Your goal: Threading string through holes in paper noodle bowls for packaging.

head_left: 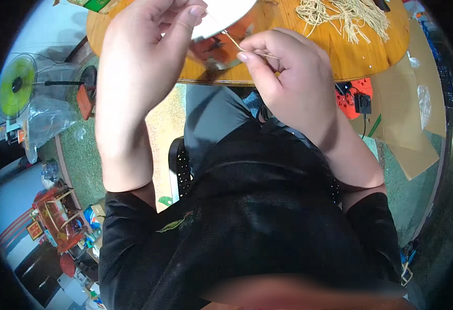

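Over the near edge of a round wooden table (376, 67), my right hand (301, 64) pinches a thin tan cord (231, 39) between thumb and forefinger. One end of the cord points up and left, with a small pale tip. My left hand (151, 39) is closed in a pinch at the upper left. A very fine strand seems to run from its fingertips toward the cord's tip, too faint to be sure. Between and beyond the hands lies a white round surface (229, 11), cut off by the top edge, above a shiny reddish-brown area (217, 51).
A loose bundle of cream cords (348, 20) lies on the table at the far right. A green packet (96, 5) sits at the far left. Below are a yellow-green fan (17, 85), flattened cardboard (405, 124) and a black adapter (362, 103) on something red.
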Demonstrator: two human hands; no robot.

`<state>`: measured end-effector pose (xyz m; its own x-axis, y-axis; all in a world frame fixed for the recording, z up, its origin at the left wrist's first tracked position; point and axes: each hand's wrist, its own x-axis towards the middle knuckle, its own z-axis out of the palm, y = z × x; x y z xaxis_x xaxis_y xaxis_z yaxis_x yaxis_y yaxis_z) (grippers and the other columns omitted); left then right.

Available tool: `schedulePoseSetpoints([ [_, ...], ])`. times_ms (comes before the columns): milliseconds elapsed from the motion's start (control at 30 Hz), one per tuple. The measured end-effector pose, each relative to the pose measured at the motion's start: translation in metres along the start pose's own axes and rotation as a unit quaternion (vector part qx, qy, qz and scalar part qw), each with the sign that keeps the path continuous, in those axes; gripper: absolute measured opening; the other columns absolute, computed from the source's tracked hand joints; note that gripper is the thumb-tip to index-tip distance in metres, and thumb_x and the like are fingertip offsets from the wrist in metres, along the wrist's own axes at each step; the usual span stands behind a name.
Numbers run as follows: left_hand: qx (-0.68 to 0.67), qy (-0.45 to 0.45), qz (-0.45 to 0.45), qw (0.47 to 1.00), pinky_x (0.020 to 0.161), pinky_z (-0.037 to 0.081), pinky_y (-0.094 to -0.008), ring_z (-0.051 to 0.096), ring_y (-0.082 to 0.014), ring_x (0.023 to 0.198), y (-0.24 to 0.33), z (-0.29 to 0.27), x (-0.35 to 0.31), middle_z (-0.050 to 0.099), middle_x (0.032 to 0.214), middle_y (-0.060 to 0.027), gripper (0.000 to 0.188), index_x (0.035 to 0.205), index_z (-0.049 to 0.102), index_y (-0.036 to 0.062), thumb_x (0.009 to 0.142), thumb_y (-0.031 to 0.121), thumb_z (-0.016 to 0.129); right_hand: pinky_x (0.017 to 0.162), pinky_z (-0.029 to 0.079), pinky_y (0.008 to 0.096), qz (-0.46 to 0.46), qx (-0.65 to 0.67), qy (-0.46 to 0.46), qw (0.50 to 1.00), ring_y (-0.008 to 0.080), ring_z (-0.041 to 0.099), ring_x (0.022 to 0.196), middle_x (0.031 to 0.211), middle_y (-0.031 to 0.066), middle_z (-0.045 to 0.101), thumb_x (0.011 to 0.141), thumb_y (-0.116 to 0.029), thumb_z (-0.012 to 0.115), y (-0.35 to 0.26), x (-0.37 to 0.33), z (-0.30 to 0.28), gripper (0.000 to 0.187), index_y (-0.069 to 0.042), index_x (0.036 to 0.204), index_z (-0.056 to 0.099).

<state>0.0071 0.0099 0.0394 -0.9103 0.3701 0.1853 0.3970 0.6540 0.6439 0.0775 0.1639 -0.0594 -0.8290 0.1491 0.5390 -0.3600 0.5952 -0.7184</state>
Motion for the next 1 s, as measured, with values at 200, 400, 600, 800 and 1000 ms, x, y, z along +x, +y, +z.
schedulePoseSetpoints([
  [200, -0.016, -0.024, 0.083, 0.996, 0.070, 0.054, -0.0346, 0.071, -0.0305, 0.078, -0.007, 0.007, -0.011, 0.067, 0.080, -0.0199, 0.005, 0.095, 0.065, -0.0037, 0.090, -0.003, 0.067, 0.061, 0.050, 0.0298, -0.134, -0.117, -0.049, 0.983, 0.0194, 0.062, 0.063, 0.076, 0.0078, 0.065, 0.088, -0.002, 0.074, -0.022, 0.028, -0.021, 0.005, -0.003, 0.092, 0.071],
  [400, 0.026, 0.044, 0.154, 0.987, 0.071, 0.054, -0.0390, 0.069, -0.0368, 0.078, -0.010, 0.009, -0.013, 0.068, 0.082, -0.0207, 0.004, 0.093, 0.064, -0.0022, 0.089, -0.003, 0.065, 0.065, 0.050, 0.0344, -0.135, -0.227, -0.267, 0.927, 0.0234, 0.062, 0.067, 0.073, 0.0116, 0.063, 0.087, -0.005, 0.071, -0.075, 0.073, -0.083, 0.008, -0.003, 0.081, 0.065],
  [600, 0.096, 0.027, 0.166, 0.981, 0.073, 0.054, -0.0417, 0.068, -0.0398, 0.082, -0.009, 0.004, -0.012, 0.067, 0.083, -0.0217, 0.004, 0.092, 0.063, -0.0015, 0.090, 0.002, 0.065, 0.061, 0.050, 0.0317, -0.189, -0.449, -0.308, 0.817, 0.0191, 0.060, 0.063, 0.069, 0.0083, 0.063, 0.086, -0.009, 0.070, -0.088, 0.088, -0.097, 0.012, -0.005, 0.077, 0.065],
  [800, 0.063, 0.013, 0.117, 0.991, 0.073, 0.053, -0.0424, 0.067, -0.0395, 0.082, 0.007, -0.002, -0.014, 0.066, 0.082, -0.0225, 0.004, 0.092, 0.063, -0.0015, 0.090, 0.002, 0.065, 0.056, 0.050, 0.0311, 0.012, -0.458, -0.324, 0.828, 0.0154, 0.058, 0.057, 0.066, 0.0070, 0.062, 0.086, -0.008, 0.067, -0.140, 0.119, -0.085, 0.010, -0.005, 0.077, 0.066],
  [1000, 0.010, -0.010, 0.095, 0.995, 0.071, 0.052, -0.0378, 0.066, -0.0360, 0.077, 0.005, -0.004, -0.015, 0.065, 0.081, -0.0196, 0.003, 0.093, 0.060, -0.0024, 0.095, 0.000, 0.061, 0.062, 0.051, 0.0334, 0.106, -0.327, -0.382, 0.858, 0.0191, 0.062, 0.063, 0.070, 0.0112, 0.066, 0.090, -0.007, 0.063, -0.107, 0.122, -0.060, 0.014, -0.001, 0.078, 0.066],
])
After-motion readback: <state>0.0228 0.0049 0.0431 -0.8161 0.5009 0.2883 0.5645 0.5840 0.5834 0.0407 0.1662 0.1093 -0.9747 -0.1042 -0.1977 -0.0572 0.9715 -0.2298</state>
